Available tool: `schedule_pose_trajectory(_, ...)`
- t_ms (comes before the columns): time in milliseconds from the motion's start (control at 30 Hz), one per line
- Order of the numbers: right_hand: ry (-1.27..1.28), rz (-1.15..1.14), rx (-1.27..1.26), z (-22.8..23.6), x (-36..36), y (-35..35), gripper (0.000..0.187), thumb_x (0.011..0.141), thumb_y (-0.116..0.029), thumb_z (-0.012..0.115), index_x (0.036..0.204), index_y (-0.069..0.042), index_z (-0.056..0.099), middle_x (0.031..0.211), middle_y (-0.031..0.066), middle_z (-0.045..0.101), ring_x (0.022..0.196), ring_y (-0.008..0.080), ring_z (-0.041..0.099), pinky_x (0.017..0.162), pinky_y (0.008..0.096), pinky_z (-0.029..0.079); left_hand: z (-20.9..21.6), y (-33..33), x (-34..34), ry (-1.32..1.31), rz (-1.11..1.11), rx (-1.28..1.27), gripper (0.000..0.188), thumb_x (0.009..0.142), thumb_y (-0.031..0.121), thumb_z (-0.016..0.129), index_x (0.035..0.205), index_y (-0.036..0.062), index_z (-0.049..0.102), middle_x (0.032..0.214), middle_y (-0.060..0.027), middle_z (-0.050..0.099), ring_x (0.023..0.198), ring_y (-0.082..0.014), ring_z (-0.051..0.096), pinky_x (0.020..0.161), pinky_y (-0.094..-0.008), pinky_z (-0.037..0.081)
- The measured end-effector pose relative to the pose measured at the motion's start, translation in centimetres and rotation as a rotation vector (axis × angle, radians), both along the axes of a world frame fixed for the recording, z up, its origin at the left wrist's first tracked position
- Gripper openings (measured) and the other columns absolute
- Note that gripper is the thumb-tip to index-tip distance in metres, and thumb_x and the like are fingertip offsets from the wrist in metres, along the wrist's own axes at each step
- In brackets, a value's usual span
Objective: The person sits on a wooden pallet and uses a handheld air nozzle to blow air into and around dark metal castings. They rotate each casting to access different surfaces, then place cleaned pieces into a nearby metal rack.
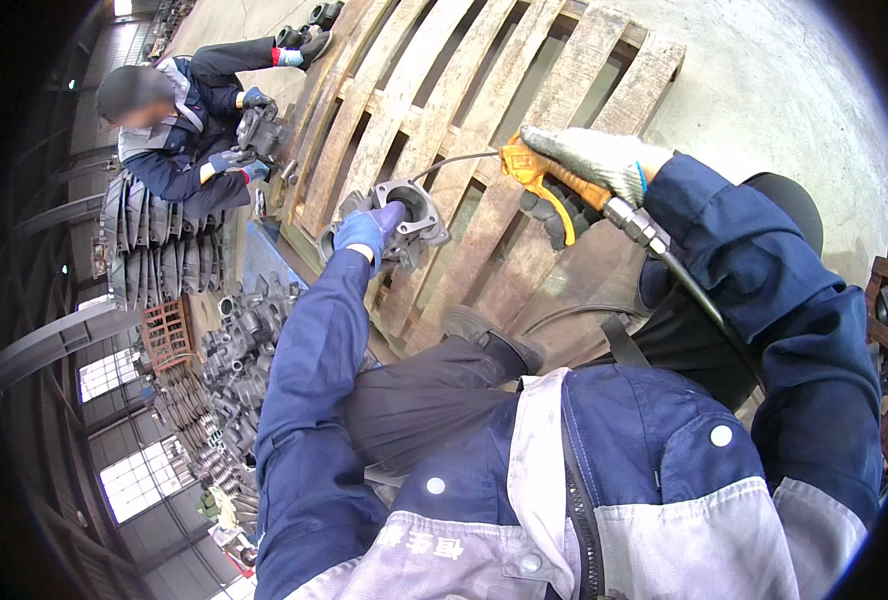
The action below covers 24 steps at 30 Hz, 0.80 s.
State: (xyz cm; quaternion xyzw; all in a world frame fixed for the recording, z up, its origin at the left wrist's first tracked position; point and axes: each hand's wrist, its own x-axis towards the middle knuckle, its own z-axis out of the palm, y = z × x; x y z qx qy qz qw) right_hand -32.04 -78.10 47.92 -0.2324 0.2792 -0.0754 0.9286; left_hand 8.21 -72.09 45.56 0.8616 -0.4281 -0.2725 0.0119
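A grey cast metal housing (426, 212) with a square flange and a round opening stands at the near left part of the wooden pallet (444, 110). My left hand (366, 230), in a blue glove, grips it, with fingers at the rim of the opening. My right hand (594, 162), in a whitish glove with dark fingers, is closed round an orange air blow gun (530, 168). The gun's thin curved nozzle tube (454, 160) reaches left toward the housing, its tip close to the flange. From the gun's rear fitting a dark hose (709, 300) runs down past my right sleeve.
At the far left a co-worker (189, 130) crouches beside the pallet, both gloved hands on another grey casting (260, 132). Many castings (244, 340) are heaped at the left, near stacked dark ribbed parts (164, 230). My shoe (494, 335) is near the pallet.
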Motion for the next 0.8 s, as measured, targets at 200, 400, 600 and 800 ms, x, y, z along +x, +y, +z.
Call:
schedule_pose_trajectory(200,0.058,-0.018,0.015,1.0,0.0,0.3,0.054,0.099,-0.054,0.051,0.105,-0.001,0.063,0.084,0.0165,0.07,0.066,0.0224,0.072,0.06,0.0354,0.063,1.1,0.0,-1.0,0.073,0.054,0.019,0.062,0.077,0.045,0.066,0.124,0.004,0.065,0.114,-0.0197,0.07,0.105,-0.0345,0.066,0.09,-0.0395,0.05)
schedule_pose_trajectory(400,0.129,-0.111,-0.216,3.9,-2.1,-0.2,0.061,0.1,-0.057,0.045,0.099,0.002,0.062,0.077,0.0181,0.069,0.059,0.0242,0.071,0.052,0.0358,0.063,0.4,-0.6,-0.1,-0.097,-0.061,0.039,0.049,0.082,0.037,0.069,0.122,0.0082,0.063,0.084,-0.0084,0.067,0.064,-0.0186,0.063,0.056,-0.0351,0.053)
schedule_pose_trajectory(600,0.035,-0.094,-0.126,4.6,-2.7,-0.1,0.059,0.1,-0.054,0.047,0.101,0.003,0.062,0.079,0.0195,0.07,0.062,0.0237,0.072,0.055,0.0359,0.064,2.8,-0.6,-3.5,0.01,0.011,0.008,0.051,0.08,0.036,0.067,0.122,0.0065,0.062,0.087,-0.012,0.067,0.07,-0.022,0.065,0.056,-0.0404,0.055)
schedule_pose_trajectory(800,0.018,-0.057,-0.075,3.5,-1.7,-0.4,0.06,0.098,-0.054,0.052,0.112,0.004,0.061,0.092,0.022,0.071,0.072,0.0273,0.074,0.064,0.0401,0.065,4.9,-0.6,-6.3,0.089,0.154,0.043,0.058,0.078,0.039,0.067,0.125,0.0059,0.062,0.096,-0.0142,0.069,0.078,-0.0233,0.067,0.068,-0.0393,0.055)
